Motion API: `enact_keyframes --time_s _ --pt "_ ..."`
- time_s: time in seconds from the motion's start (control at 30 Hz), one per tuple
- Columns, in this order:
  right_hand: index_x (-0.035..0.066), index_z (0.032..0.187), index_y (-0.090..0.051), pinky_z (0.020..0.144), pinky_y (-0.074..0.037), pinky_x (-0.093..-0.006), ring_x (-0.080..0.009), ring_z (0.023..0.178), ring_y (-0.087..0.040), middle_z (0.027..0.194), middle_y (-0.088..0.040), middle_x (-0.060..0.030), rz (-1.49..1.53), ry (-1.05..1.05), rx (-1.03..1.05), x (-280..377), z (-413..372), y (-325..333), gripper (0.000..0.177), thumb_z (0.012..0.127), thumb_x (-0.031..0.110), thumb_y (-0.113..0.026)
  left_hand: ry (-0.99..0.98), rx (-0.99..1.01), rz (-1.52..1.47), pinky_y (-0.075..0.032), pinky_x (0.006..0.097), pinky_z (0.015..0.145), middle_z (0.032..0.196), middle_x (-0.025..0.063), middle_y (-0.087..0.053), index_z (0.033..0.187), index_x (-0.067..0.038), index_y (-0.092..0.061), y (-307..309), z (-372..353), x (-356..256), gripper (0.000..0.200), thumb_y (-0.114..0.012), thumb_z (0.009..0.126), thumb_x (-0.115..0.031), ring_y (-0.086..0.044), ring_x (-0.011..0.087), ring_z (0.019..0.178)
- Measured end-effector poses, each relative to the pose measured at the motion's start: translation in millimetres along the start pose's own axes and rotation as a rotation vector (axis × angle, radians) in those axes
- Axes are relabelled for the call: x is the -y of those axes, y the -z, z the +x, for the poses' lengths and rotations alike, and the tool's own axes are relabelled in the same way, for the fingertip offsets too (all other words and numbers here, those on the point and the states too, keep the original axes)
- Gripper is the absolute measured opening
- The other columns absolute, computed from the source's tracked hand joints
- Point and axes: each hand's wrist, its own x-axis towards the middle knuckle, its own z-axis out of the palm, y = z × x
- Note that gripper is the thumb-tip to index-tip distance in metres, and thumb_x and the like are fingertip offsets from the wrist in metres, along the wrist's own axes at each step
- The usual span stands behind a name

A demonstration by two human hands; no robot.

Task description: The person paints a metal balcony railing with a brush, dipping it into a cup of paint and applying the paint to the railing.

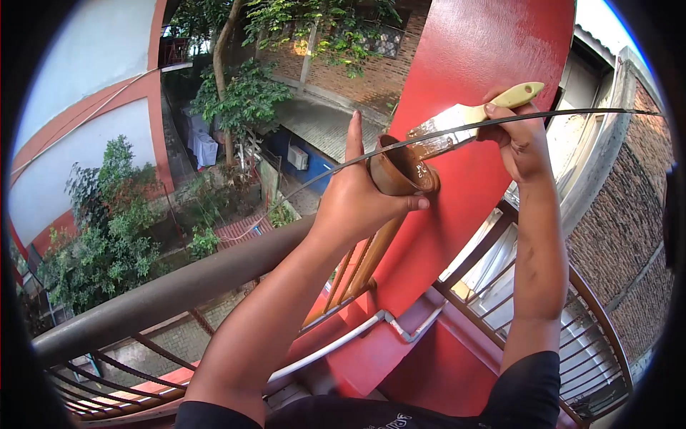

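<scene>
Now your left hand (357, 194) curls round the cup (389, 174), seemingly slick with paint (414, 166). Your right hand (520, 139) pinches the light-looking brush (464, 115) by its handle (511, 96), the cleanest hold.

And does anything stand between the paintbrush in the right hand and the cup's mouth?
Nothing visible blocks the paintbrush; its bristles are at the cup's mouth. A dark cable crosses in front; contact is unclear.

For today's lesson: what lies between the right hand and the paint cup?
In the head view, the smeared front of the paintbrush lies between the right hand and the paint cup; a dark cable crosses there.
</scene>
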Motion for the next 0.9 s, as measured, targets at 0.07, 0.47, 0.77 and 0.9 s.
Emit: enact_keyframes --time_s 0.07,0.47,0.77,0.9 --pt "0.001 0.106 -0.063 0.066 -0.057 -0.0302 -0.0162 0.070 -0.068 0.084 -0.067 -0.0071 0.013 -0.067 -0.028 -7.8 -9.8 0.4 0.018 0.089 0.007 -0.065 0.010 -0.014 -0.057 -0.049 0.0364 0.100 0.119 0.0208 -0.069 0.156 -0.002 0.013 -1.7 1.1 3.8 0.149 -0.095 0.060 -0.035 -0.066 0.0339 0.115" --pt "0.003 0.108 -0.060 0.068 -0.058 -0.0315 -0.0190 0.073 -0.070 0.086 -0.070 -0.0085 0.110 -0.095 -0.159 -10.2 -22.3 13.9 0.023 0.089 0.014 -0.069 -0.024 -0.034 -0.079 -0.049 0.0376 0.101 0.121 0.0210 -0.068 0.157 -0.003 0.012 -1.8 -1.7 1.5 0.147 -0.095 0.060 -0.033 -0.066 0.0349 0.114" --pt "0.005 0.092 -0.063 0.054 -0.052 -0.0261 -0.0149 0.058 -0.065 0.073 -0.066 -0.0059 0.078 -0.168 -0.209 -8.6 -10.4 -22.2 0.024 0.087 0.025 -0.076 -0.037 -0.038 -0.054 -0.050 0.0378 0.099 0.120 0.0204 -0.068 0.157 -0.004 0.012 0.2 -2.2 -0.2 0.148 -0.095 0.060 -0.035 -0.067 0.0351 0.113" --pt "0.004 0.083 -0.064 0.046 -0.045 -0.0250 -0.0127 0.049 -0.059 0.065 -0.063 -0.0049 -0.021 -0.193 -0.204 -0.5 -1.0 -40.2 0.025 0.087 0.026 -0.076 -0.037 -0.050 -0.046 -0.050 0.0382 0.099 0.122 0.0208 -0.068 0.157 -0.005 0.012 -1.1 -2.5 2.3 0.148 -0.095 0.059 -0.036 -0.066 0.0356 0.114"
